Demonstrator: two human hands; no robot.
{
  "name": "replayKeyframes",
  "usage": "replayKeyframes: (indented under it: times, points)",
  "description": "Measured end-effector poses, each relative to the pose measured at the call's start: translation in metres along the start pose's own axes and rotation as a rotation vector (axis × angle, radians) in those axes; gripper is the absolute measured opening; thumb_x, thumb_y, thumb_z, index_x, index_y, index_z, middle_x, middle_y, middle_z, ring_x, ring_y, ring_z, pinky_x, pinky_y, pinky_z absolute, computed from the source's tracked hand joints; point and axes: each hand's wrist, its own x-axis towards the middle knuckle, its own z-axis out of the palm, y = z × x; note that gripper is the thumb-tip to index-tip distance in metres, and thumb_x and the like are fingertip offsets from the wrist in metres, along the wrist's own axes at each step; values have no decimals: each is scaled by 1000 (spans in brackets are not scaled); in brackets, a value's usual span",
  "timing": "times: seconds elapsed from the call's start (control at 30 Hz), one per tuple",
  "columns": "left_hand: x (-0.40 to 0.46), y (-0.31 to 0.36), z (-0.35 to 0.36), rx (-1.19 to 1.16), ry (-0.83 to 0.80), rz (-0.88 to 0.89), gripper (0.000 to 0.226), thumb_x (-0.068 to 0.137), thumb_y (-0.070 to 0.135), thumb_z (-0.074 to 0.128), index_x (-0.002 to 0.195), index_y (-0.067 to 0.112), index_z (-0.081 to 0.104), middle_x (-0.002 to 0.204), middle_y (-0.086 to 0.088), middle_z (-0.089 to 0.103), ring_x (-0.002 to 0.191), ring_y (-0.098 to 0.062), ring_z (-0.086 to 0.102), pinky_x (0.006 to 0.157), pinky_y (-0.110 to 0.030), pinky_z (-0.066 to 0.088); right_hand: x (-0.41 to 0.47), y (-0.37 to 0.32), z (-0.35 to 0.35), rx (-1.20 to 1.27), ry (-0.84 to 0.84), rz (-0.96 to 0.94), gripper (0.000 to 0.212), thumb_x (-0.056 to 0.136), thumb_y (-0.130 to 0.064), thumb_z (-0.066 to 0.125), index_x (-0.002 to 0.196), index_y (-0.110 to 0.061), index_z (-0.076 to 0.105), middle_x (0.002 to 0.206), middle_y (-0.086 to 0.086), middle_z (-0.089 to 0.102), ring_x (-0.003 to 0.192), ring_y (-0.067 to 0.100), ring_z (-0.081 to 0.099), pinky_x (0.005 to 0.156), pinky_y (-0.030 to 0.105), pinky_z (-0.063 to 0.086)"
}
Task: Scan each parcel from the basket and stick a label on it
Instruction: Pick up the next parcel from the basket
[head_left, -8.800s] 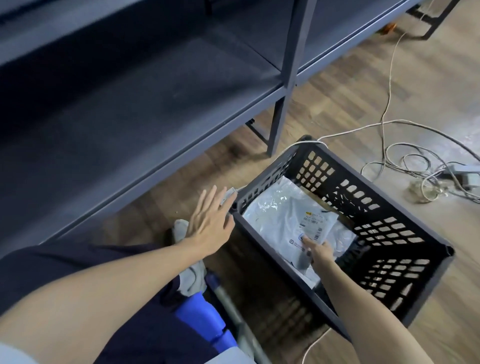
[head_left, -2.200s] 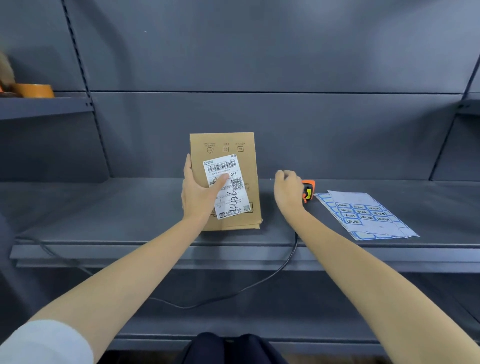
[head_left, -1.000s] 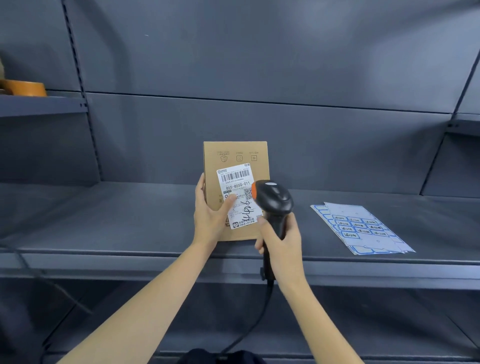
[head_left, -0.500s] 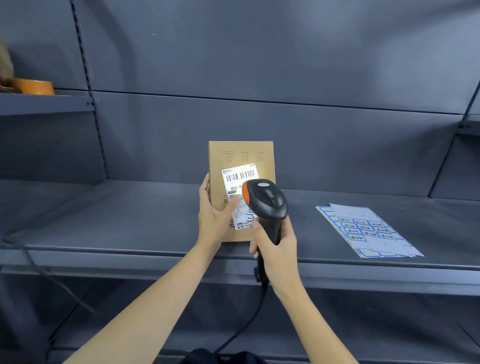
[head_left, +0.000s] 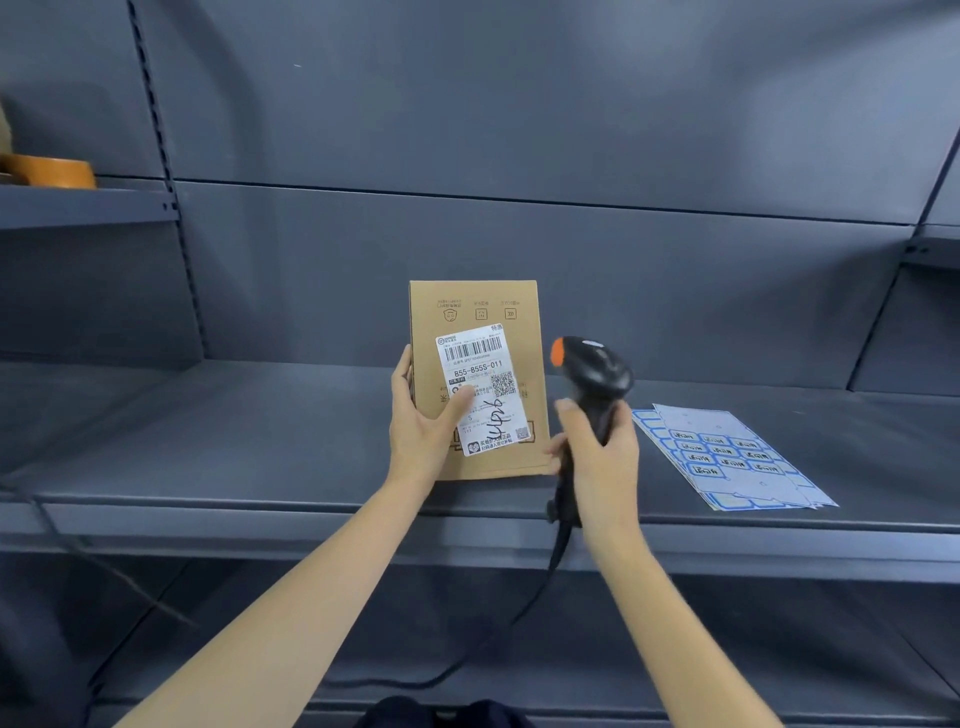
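Parcel: a flat brown box held upright with its bottom edge at the shelf, printed face toward the person, so the barcode can be read.
Left hand: grip clasped on the parcel's left edge, thumb pressed on the white shipping slip, below the barcode so the bars stay uncovered.
Right hand: grip clenched round the scanner handle; the head sits just right of the parcel, off to one side of the slip, not squarely at it.
Cable: hangs from the handle below the shelf.
Labels: blue-bordered sheets lie flat on the shelf to the right, near the scanning hand, I judge for the sticking step.
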Motion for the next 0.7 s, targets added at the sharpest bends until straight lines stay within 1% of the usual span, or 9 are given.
replayKeyframes:
  times: [0.1, 0.17, 0.27, 0.37, 0.47, 0.53, 0.6, 0.63, 0.7]
  points:
    - [4, 2, 2, 19, 1, -39, 80, 83, 28, 74, 146, 29, 25, 130, 22, 47, 108, 14, 49, 86, -10, 40, 43, -3, -20, -154, 29, 170, 16, 90, -27, 55, 101, -18, 48, 74, 6, 60, 55, 15, 52, 57, 28, 43]
    - [8, 1, 2, 28, 5, -61, 80, 83, 28, 74, 146, 28, 26, 134, 18, 47, 113, 5, 50, 92, -18, 42, 70, -1, -31, -338, 0, 245, 25, 89, -30, 54, 106, -14, 46, 85, 8, 59, 66, 19, 56, 63, 31, 46]
    - [12, -1, 2, 44, 8, -93, 80, 82, 30, 74, 146, 29, 26, 135, 15, 49, 118, -4, 50, 100, -30, 43, 92, 17, -38, -736, -35, 174, 32, 87, -26, 57, 110, -6, 46, 96, 9, 53, 82, 23, 51, 56, 25, 36]
    - [15, 0, 2, 62, 7, -128, 78, 83, 31, 74, 145, 29, 27, 130, 16, 51, 115, -6, 51, 99, -30, 42, 102, 39, -38, -861, -58, 165, 29, 83, -23, 61, 101, -6, 47, 94, 11, 54, 88, 27, 52, 61, 27, 35]
    - [19, 2, 2, 90, -6, -167, 73, 84, 31, 73, 143, 29, 30, 126, 16, 54, 112, -7, 52, 98, -30, 42, 106, 54, -34, -949, -79, 184, 28, 82, -25, 62, 84, -5, 43, 82, 10, 51, 86, 28, 52, 68, 30, 36]
    - [23, 3, 2, 129, -19, -191, 71, 85, 31, 72, 142, 27, 31, 124, 14, 55, 108, -8, 52, 97, -30, 41, 106, 56, -31, -1034, -85, 152, 34, 84, -23, 62, 68, -10, 35, 68, 5, 45, 81, 28, 49, 73, 31, 35]
    - [27, 5, 2, 169, -32, -214, 69, 86, 31, 71, 142, 24, 31, 126, 11, 55, 107, -8, 51, 95, -28, 40, 105, 56, -29, -1103, -81, 124, 40, 85, -20, 60, 62, -14, 28, 62, 2, 39, 81, 29, 48, 75, 31, 34]
    - [29, 5, 2, 192, -39, -224, 69, 86, 30, 70, 142, 22, 31, 128, 9, 55, 108, -9, 51, 95, -28, 39, 105, 55, -28, -1128, -80, 128, 39, 86, -20, 59, 61, -13, 29, 63, 3, 40, 85, 31, 49, 74, 30, 32]
    - [32, 6, 3, 235, -49, -248, 68, 87, 30, 69, 143, 19, 31, 132, 5, 55, 111, -13, 52, 95, -30, 39, 107, 57, -28, -1198, -108, 129, 30, 89, -24, 56, 69, -7, 42, 80, 8, 48, 102, 34, 49, 77, 30, 31]
